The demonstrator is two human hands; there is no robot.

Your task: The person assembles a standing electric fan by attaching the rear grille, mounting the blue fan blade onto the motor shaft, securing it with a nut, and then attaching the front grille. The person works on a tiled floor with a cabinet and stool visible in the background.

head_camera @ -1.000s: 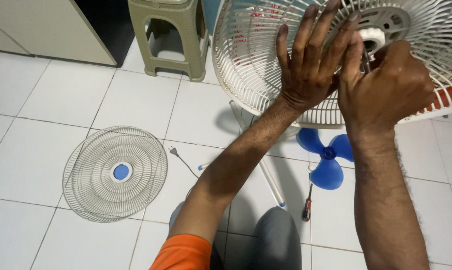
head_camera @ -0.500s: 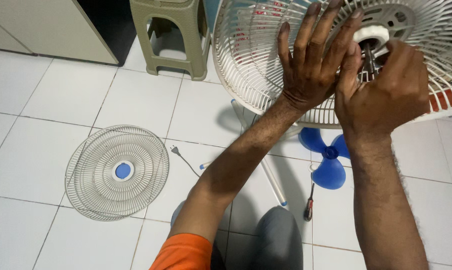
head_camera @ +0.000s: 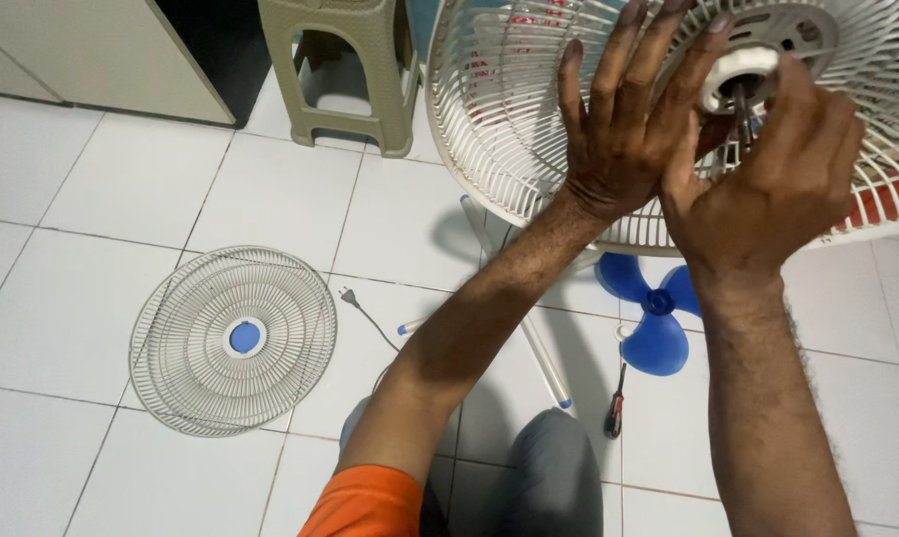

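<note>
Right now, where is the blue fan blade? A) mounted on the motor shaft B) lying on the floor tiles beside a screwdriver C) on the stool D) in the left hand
B: the blue fan blade lies flat on the white floor tiles, with the screwdriver just beside it, below both hands.

The person has two bare arms with no watch and no bands on them. Both arms have short dark hairs. The left hand (head_camera: 624, 139) has long fingers with short, clean nails. No rings show on it. The right hand (head_camera: 773, 189) has no rings that show either, and its knuckles look bumpy. An orange sleeve (head_camera: 365, 502) sits at the top of the left arm, near the bottom edge of the view. It is plain, with no pattern. The right arm shows no sleeve at all. Below the arms, the knees are covered by grey trousers (head_camera: 554, 477) made of smooth, plain cloth.
</note>
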